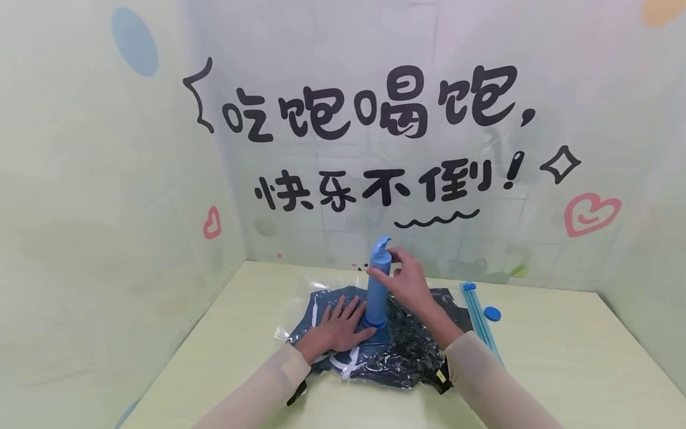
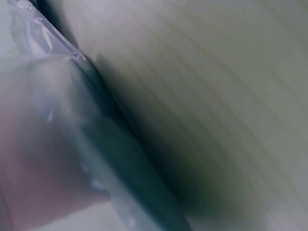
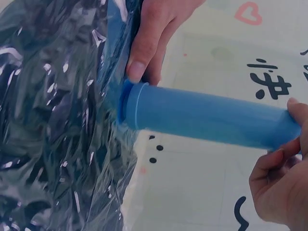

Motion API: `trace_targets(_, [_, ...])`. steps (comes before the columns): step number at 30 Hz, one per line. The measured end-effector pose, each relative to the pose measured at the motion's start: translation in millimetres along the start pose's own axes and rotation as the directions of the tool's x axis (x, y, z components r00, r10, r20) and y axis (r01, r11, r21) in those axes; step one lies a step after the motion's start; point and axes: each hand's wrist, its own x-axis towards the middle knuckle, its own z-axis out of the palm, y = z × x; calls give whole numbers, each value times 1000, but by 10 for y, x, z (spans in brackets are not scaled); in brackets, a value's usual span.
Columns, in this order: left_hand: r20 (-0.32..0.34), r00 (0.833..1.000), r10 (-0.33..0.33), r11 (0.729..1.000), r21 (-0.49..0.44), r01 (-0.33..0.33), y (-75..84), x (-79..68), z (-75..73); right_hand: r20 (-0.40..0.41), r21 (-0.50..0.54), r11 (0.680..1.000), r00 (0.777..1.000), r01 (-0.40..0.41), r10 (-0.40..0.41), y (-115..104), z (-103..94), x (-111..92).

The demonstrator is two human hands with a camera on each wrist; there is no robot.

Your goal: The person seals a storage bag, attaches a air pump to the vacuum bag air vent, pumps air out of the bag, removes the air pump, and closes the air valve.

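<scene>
A clear vacuum storage bag point(image 1: 407, 357) with dark clothes inside lies on the table, its film wrinkled and shiny. On it stands a blue hand pump point(image 1: 378, 295) with its base at the bag's round valve point(image 3: 124, 103). A light blue handle point(image 1: 383, 243) shows at the pump's top, close to the barrel. My right hand point(image 1: 409, 280) grips the barrel near its upper end between thumb and fingers. My left hand point(image 1: 340, 326) rests on the bag with fingers spread, the thumb right beside the pump's base. The left wrist view is blurred, showing bag film and table.
To the right of the bag lies a long teal strip with a blue slider point(image 1: 477, 316). A round blue cap point(image 1: 492, 313) sits next to it. A printed fabric wall point(image 1: 343, 244) closes off the table's back edge, with more panels at both sides.
</scene>
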Motion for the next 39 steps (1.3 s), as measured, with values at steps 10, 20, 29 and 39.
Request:
trace_targets(10, [-17,1000,9,1000,-27,-10,-88,77,116,211,185,983,976,5,-45,127,-133,35])
trace_targets(20, [-9,1000,-7,1000,-9,7,-11,-17,30,386,256,967,918,-8,-95,139,-243,80])
trace_targets(29, [-39,999,-3,1000,-20,2,-138,150,210,207,-21,999,978,37,-32,-59,-102,45])
trace_targets(39, [-23,1000,6,1000,-1,-6,-54,21,93,70,-42,999,997,29,-26,-84,25,29])
